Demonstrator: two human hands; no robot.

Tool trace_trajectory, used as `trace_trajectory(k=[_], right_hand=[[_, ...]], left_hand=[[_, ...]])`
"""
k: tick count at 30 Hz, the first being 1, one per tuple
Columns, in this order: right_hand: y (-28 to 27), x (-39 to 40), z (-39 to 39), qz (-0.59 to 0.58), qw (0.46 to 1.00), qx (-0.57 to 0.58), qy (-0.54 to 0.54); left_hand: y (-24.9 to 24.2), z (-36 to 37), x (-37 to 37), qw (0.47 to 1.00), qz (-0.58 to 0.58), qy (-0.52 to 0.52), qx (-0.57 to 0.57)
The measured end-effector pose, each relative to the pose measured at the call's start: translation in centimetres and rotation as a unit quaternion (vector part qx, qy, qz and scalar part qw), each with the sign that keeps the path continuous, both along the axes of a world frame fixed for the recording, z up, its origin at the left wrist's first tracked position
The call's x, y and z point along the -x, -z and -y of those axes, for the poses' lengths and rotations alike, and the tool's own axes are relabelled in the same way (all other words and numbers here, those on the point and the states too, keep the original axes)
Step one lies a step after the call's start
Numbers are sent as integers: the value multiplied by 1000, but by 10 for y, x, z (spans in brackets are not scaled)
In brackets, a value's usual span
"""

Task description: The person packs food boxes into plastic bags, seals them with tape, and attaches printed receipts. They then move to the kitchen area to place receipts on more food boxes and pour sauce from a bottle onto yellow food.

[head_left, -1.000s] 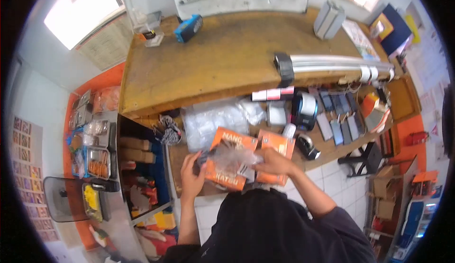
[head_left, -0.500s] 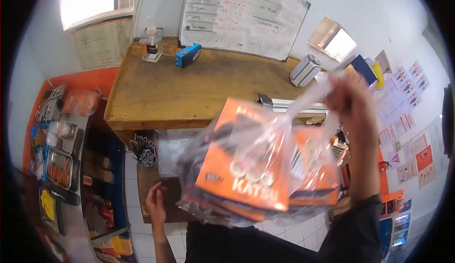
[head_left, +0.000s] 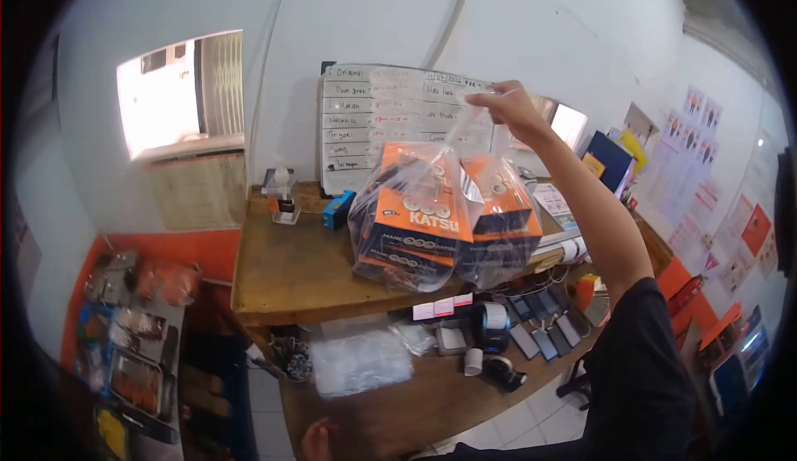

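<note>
My right hand (head_left: 508, 105) is raised in front of the whiteboard, its fingers closed on the handles of a clear plastic bag. Inside the bag (head_left: 465, 149) are several orange and dark boxes (head_left: 423, 212) printed with "KATSU". Stretched taut, the handles run up from the bag, which is upright at the front of the upper wooden counter (head_left: 286, 262). My left hand (head_left: 317, 440) shows only in part at the bottom, near the lower wooden shelf (head_left: 390, 424), with nothing in it and its fingers loosely apart.
A pump bottle (head_left: 283, 195) and a blue box (head_left: 338, 209) stand on the counter's left. Below are clear plastic bags (head_left: 361, 365), a small printer (head_left: 491, 328), a tape dispenser (head_left: 503, 373) and several phones (head_left: 544, 345). Food trays (head_left: 137, 382) line the left side; the whiteboard (head_left: 349, 120) leans behind.
My right hand has carried the bag forward and away from me, over to the upper counter. The view has tilted up, and my left hand is lower in it.
</note>
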State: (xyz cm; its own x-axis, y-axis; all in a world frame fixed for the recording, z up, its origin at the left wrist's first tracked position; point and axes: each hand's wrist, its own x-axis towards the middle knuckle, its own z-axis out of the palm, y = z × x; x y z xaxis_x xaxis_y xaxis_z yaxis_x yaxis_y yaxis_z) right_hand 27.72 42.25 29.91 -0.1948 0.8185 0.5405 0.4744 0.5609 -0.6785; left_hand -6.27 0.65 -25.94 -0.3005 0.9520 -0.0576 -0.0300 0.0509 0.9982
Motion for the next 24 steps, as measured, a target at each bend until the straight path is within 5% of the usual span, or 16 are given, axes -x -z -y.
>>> trace_trajectory(k=[5, 7, 10, 12, 14, 16, 18, 19, 20, 22, 23, 24], right_hand=[[27, 2, -67, 127, 990, -45, 45], [49, 6, -91, 50, 996, -73, -27], [72, 5, -107, 49, 988, -140, -39], [64, -6, -107, 295, 945, -93, 110], [88, -37, -97, 256, 946, -197, 37], [119, -83, -49, 204, 905, -365, 73], [146, -110, 62, 69, 961, -264, 35], [183, -134, 104, -26, 996, -80, 21], [238, -166, 121, -137, 986, 85, -51], [368, -231, 112, -171, 926, 332, -61], [462, -257, 106, -206, 914, 348, 45], [544, -282, 104, -50, 970, 189, 143]], left_hand=[[-2, 15, 23, 996, -78, -24, 39], [-39, 16, 16, 991, -81, -45, 94], [-17, 15, 12, 990, 71, -117, 33], [-34, 15, -2, 990, 49, -119, 56], [-41, 12, -25, 991, 26, -110, 74], [-30, 12, -49, 992, 7, -96, 79], [-9, 21, -75, 988, -30, -85, 122], [-2, 26, -92, 986, -48, -83, 139], [-1, 31, -112, 979, -47, -81, 181], [2, 36, -156, 961, -44, -85, 260], [4, 39, -178, 959, -9, -79, 272], [4, 43, -201, 961, -22, -37, 273]])
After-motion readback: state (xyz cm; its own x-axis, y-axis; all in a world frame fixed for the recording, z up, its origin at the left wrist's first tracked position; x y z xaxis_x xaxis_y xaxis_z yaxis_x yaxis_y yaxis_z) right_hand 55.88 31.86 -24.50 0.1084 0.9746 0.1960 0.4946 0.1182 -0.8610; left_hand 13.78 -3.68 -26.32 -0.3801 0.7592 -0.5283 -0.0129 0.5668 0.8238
